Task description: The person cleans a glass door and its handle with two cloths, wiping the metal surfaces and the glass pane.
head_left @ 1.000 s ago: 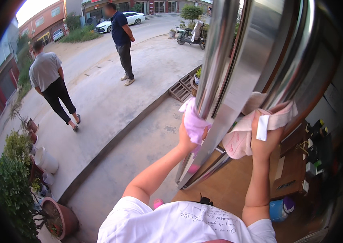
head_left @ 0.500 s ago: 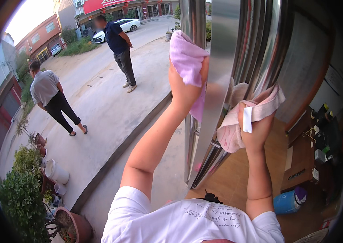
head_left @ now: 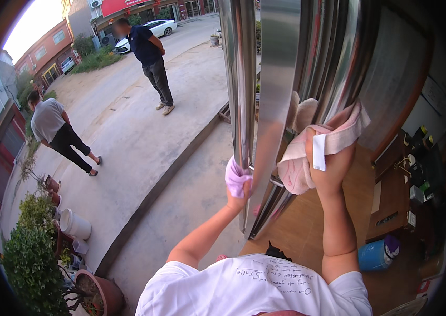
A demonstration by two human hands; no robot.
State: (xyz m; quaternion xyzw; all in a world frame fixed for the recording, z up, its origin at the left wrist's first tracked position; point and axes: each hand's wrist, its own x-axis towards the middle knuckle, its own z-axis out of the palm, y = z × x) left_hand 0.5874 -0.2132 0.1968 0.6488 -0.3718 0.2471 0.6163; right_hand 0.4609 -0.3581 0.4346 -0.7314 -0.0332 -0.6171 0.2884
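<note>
My left hand (head_left: 237,199) is closed on a purple cloth (head_left: 237,177), which wraps the lower part of a shiny round metal tube (head_left: 241,89) on the door's outer side. My right hand (head_left: 334,169) grips a pale pink towel (head_left: 299,160) with a white tag, held against the metal door edge on the inner side. Between the two hands stands a flat, polished metal door frame (head_left: 274,79). Cloth covers most of the fingers of both hands.
Two people stand outside on the left, one in a dark shirt (head_left: 145,46), one in a grey shirt (head_left: 49,117). Potted plants (head_left: 30,253) and a white bucket (head_left: 75,224) line the lower left. Indoors at right are a wooden desk (head_left: 389,203) and a blue container (head_left: 374,255).
My left hand has slid down along the tube with the purple cloth, from high up to near the lower part. My right hand with the pink towel stays nearly in place.
</note>
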